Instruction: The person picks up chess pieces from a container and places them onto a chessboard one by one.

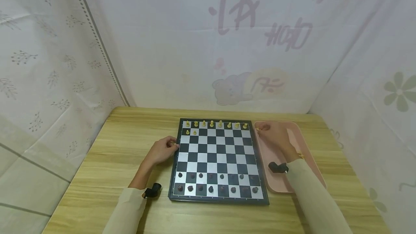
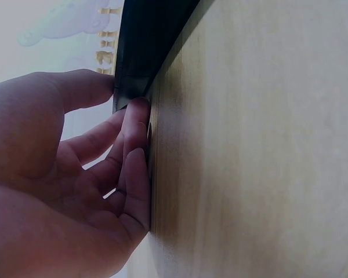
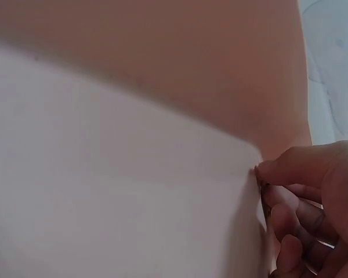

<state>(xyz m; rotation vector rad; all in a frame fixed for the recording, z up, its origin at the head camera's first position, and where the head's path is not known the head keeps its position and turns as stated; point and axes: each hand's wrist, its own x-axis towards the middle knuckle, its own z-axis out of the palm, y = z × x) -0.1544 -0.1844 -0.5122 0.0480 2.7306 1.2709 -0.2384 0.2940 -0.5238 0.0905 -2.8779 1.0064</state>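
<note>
My left hand (image 1: 162, 150) grips the left edge of the chessboard (image 1: 218, 200). In the left wrist view its thumb lies on the rim (image 2: 136, 58), with curled fingers against the side and the tabletop. Over the far left corner of a pink tray (image 1: 279, 186), my right hand (image 1: 276, 139) pinches a small yellow chess piece (image 1: 258, 129), mostly hidden by the fingers. Yellow pieces line the board's far row, with a yellow pawn (image 1: 187, 132) and another yellow pawn (image 1: 194, 133) before them at the left. Dark pieces, among them a dark pawn (image 1: 200, 175), fill two near rows.
The tray stands close along the board's right side on a wooden table (image 1: 130, 129). A patterned white cloth (image 1: 182, 46) hangs behind the table and at both sides. Black wrist devices (image 1: 152, 190) sit at both sleeves.
</note>
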